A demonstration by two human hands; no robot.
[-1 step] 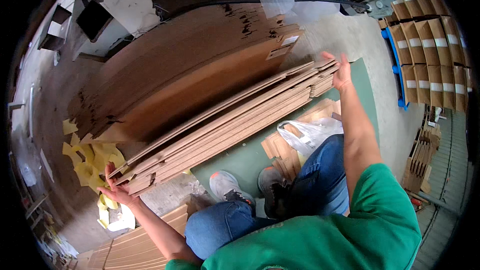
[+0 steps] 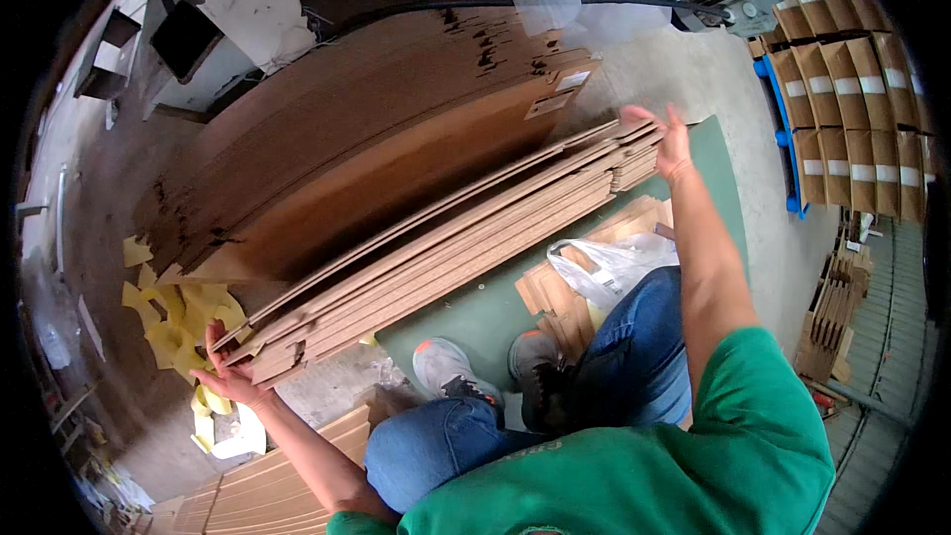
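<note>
Head view: I have the fingers of my left hand (image 2: pixel 233 381) spread and slightly curled around the near-left end of a bundle of flat cardboard (image 2: pixel 456 253), with the palm turned toward that end. My right hand (image 2: pixel 675 151) is at the far-right end, its fingers and thumb apart and blurred a little, the palm facing inward. Neither hand closes into a fist; how hard each one presses, I cannot tell. The bundle slants over the far-left side of the green mat (image 2: pixel 466 312), its left end reaching past the mat's edge. Its ends are staggered, and a dark gap separates the farthest sheets from the rest.

Beyond the mat, close behind the bundle, a tall stack of big brown cardboard (image 2: pixel 347 159) fills the space on that side; I cannot tell if the two touch. On the mat are my grey shoes (image 2: pixel 446 367), and to their right a white plastic bag (image 2: pixel 604 282) over loose cardboard pieces (image 2: pixel 555 302). Crumpled yellow scraps (image 2: pixel 168 337) lie left of the mat. Well to its right, rows of folded cartons (image 2: pixel 862 89) stand by a blue pallet (image 2: pixel 795 178). My jeans-covered knees (image 2: pixel 634 327) crowd the mat's near side.
</note>
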